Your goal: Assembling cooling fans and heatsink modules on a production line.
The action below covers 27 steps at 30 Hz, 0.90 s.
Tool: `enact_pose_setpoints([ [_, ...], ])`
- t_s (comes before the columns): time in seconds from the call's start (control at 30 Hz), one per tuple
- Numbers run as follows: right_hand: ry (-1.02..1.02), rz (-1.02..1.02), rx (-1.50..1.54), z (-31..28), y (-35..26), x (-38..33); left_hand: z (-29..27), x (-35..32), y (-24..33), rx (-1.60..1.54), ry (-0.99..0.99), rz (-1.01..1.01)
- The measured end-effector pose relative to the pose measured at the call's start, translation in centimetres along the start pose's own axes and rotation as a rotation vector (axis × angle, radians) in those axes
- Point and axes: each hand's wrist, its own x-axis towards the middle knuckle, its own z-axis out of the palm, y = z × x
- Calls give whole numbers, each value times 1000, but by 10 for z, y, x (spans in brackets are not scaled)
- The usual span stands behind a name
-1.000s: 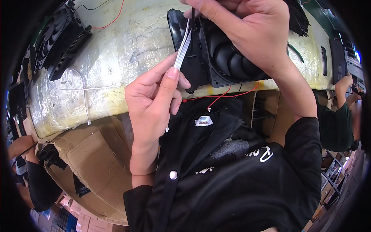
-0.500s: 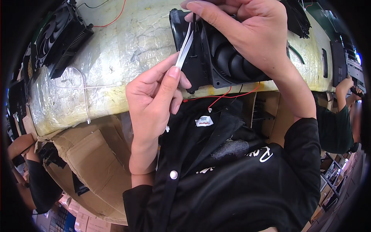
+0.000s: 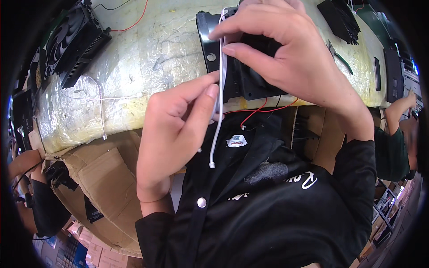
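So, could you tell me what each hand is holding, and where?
Left hand pinches the white cable tie mid-length; right hand grips the black fan over its frame.

The person wears a black jacket [image 3: 268,214] with long black sleeves, a round silver snap button [image 3: 202,202], white lettering and a small white neck label [image 3: 236,141].

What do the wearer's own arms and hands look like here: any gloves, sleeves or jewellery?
Both hands are bare: no gloves, rings or watch show on the left hand or the right hand. Each forearm ends in a long black sleeve, cuffed just past the wrist, part of a black jacket with white snap buttons and white lettering.
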Motion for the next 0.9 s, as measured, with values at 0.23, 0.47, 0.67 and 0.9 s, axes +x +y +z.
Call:
enact_pose_setpoints([
  [0.23,-659,203,-107,-25,-12,37,11,3,-14,492,81,317],
  [0.47,-839,198,20,-34,-5,47,-3,19,5,536,42,320],
  [0.67,-1044,194,-220,-27,-11,58,-24,34,-4,-512,-148,-60],
  [0.9,-35,-274,-268,-4,14,-7,-14,34,-23,-382,-117,163],
])
